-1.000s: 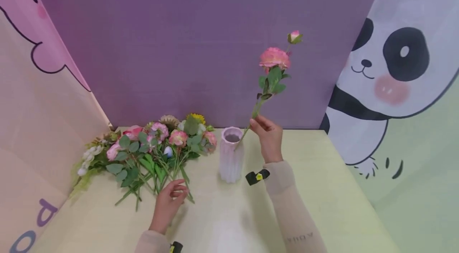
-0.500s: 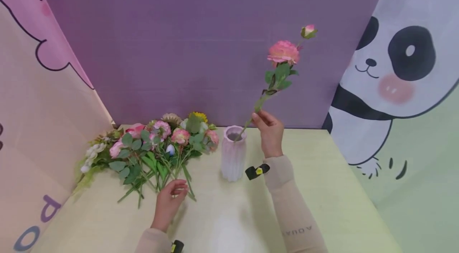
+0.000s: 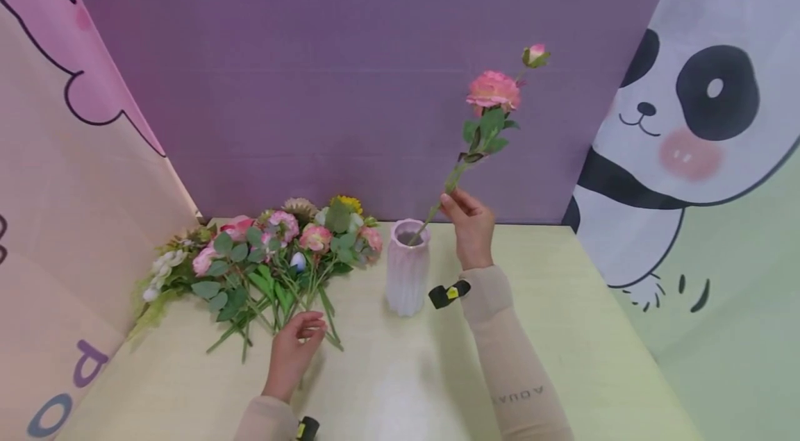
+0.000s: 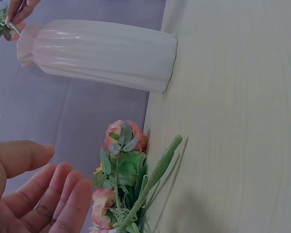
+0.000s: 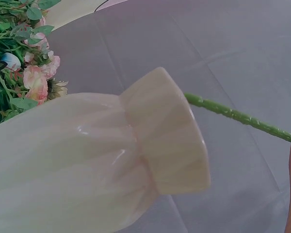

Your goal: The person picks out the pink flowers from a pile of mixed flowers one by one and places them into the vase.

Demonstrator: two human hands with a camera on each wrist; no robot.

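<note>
My right hand [image 3: 473,229] pinches the green stem of an artificial pink flower [image 3: 494,91], which has one full bloom, a bud and leaves. The stem [image 5: 242,117] leans to the right, and its lower end passes into the mouth of a ribbed pink-and-white vase [image 3: 407,278]. Upright on the table, the vase [image 4: 102,53] is touched by neither hand. Beside the cut ends of the flower pile, my left hand [image 3: 295,356] hovers with relaxed, slightly bent fingers and holds nothing. In the left wrist view its fingers [image 4: 70,204] stand apart from the thumb.
A pile of artificial flowers [image 3: 315,238] in pink, white and yellow lies at the table's left, stems toward me. The pale table [image 3: 562,330] meets a purple backdrop [image 3: 312,80] behind. A panda-printed panel [image 3: 700,163] stands at the right.
The right hand has moved the flower slightly up and right, and its stem end has gone from in front of the vase into its mouth. The left hand has hardly moved.
</note>
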